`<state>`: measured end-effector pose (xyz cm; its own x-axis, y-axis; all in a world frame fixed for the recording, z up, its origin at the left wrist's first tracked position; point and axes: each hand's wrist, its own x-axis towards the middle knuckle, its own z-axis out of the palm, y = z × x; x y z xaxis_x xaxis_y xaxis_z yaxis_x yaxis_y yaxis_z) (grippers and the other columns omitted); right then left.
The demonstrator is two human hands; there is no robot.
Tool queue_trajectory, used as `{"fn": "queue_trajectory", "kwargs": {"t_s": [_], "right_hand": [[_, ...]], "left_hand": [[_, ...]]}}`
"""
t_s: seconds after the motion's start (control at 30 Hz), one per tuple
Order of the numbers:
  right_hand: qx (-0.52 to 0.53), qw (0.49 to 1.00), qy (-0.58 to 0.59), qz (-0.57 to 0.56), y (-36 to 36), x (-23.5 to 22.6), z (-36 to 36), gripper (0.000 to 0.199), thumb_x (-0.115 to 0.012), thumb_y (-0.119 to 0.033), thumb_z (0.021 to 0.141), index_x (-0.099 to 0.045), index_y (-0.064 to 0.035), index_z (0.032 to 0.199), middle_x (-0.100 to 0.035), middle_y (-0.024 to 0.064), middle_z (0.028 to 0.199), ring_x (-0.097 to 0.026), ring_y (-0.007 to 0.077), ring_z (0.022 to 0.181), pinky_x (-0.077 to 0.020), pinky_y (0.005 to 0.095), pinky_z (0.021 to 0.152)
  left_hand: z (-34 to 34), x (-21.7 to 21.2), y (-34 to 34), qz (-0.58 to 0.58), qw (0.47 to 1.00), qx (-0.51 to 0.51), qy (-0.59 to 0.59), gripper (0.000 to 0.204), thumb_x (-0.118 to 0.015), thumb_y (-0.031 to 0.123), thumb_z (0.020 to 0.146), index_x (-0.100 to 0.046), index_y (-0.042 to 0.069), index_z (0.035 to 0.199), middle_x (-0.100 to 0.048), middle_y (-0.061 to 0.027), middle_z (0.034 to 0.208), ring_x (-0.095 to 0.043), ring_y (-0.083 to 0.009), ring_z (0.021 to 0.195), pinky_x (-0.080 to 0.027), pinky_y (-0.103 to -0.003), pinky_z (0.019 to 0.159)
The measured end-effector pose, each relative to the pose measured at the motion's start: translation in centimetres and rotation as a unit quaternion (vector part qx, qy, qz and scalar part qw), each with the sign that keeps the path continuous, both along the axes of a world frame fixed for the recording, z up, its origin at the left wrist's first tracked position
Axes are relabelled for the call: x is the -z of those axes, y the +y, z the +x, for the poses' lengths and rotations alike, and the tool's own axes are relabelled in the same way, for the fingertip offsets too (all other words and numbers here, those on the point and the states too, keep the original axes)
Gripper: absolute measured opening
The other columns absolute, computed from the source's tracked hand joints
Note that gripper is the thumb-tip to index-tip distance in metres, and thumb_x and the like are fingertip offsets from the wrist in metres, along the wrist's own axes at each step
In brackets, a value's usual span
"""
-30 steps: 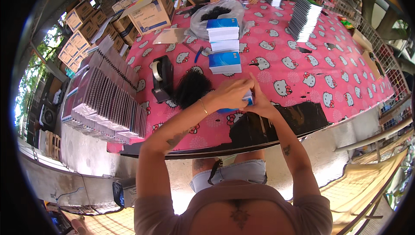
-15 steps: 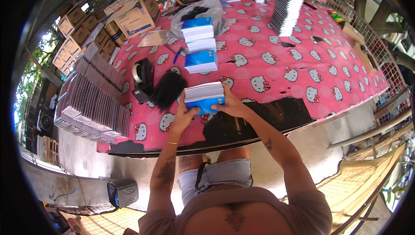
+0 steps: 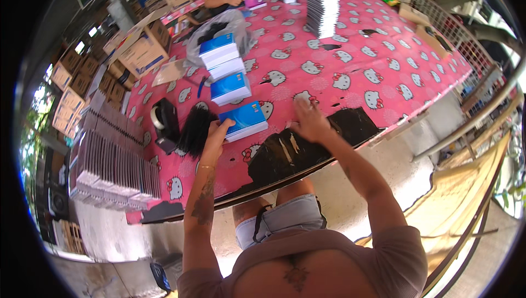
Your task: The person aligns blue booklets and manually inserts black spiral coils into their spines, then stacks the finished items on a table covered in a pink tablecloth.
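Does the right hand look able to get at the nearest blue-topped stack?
Probably yes: the right hand looks empty and open, and nothing appears to stand between it and the blue-topped stack.

Bright daylt, glare on floor (image 3: pixel 348 206), R grip (image 3: pixel 312 121) blurred, blk corners, bent edges

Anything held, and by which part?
Left hand touches the nearest blue stack at its left end, thumb on top; whether it grips can't be told. Right hand holds nothing.
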<state>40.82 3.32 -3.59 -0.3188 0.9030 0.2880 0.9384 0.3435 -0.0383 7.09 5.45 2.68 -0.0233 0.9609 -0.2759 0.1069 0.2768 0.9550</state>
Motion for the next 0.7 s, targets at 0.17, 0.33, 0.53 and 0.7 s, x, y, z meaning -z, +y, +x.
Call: {"fn": "queue_trajectory", "kwargs": {"t_s": [0.17,0.33,0.53,0.7], "right_hand": [[0.267,0.959,0.068,-0.068,-11.2,-5.6,8.6,0.085,-0.043,-0.062,0.097,-0.029,-0.0009,0.154,-0.033,0.0216,0.158,-0.028,0.0331,0.149,-0.0197,0.0511,0.120],[0.425,0.903,0.057,-0.005,-22.0,3.5,7.3,0.058,-0.052,-0.046,0.100,-0.053,-0.0027,0.138,-0.051,0.0208,0.144,-0.050,0.0323,0.132,-0.0350,0.0489,0.110],[0.066,0.521,0.851,0.009,-16.8,-6.5,-3.1,0.048,-0.045,-0.040,0.106,-0.051,-0.0087,0.141,-0.064,0.0135,0.129,-0.061,0.0238,0.118,-0.0465,0.0415,0.102],[-0.198,0.144,0.892,-0.381,-13.2,-13.1,-12.0,0.054,-0.051,-0.046,0.103,-0.049,-0.0109,0.143,-0.057,0.0097,0.140,-0.049,0.0266,0.133,-0.0402,0.0426,0.111]], "left_hand": [[-0.4,-1.5,-1.7,0.009,1.000,-0.003,0.010,0.057,-0.076,0.034,0.075,-0.056,-0.001,0.116,-0.063,-0.0088,0.103,-0.062,-0.0146,0.087,-0.050,-0.032,0.067],[-3.5,1.7,-1.6,0.150,0.971,-0.022,0.183,0.078,-0.075,0.042,0.081,-0.047,-0.007,0.135,-0.062,-0.0214,0.116,-0.061,-0.0324,0.106,-0.049,-0.045,0.090],[10.6,-10.4,-16.3,0.338,0.881,0.207,0.258,0.064,-0.065,0.035,0.091,-0.048,0.001,0.143,-0.050,-0.0245,0.141,-0.043,-0.0446,0.132,-0.032,-0.052,0.112],[6.9,-2.6,-13.0,0.569,0.672,0.164,0.445,0.057,-0.061,0.026,0.091,-0.052,0.002,0.141,-0.041,-0.0219,0.152,-0.029,-0.0419,0.147,-0.018,-0.062,0.118]]}}
